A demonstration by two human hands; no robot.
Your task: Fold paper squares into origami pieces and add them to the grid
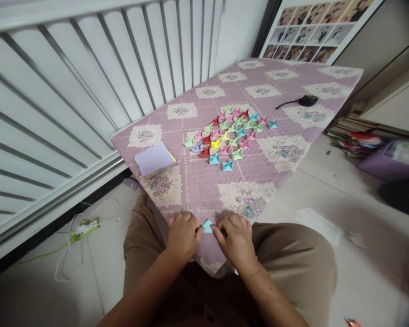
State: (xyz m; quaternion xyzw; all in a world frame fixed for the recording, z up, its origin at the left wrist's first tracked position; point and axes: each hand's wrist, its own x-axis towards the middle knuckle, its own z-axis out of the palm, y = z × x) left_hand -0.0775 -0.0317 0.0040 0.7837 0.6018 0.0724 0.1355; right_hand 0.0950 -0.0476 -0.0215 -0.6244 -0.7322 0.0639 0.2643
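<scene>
A small light-blue folded paper lies flat at the near corner of the table, its top coming to a point. My left hand has its thumb and curled fingers closed at the paper's left edge. From the other side, my right hand is closed too, with its thumb on the paper's right edge. Beyond my hands, several origami pieces in red, pink, green, blue and yellow stand in rows. To their left is a stack of coloured paper sheets, lilac on top.
The table wears a purple floral cloth. A black object with a thin tail lies far right. A white radiator borders the left side, with a green power strip on the floor. Photo prints stand behind.
</scene>
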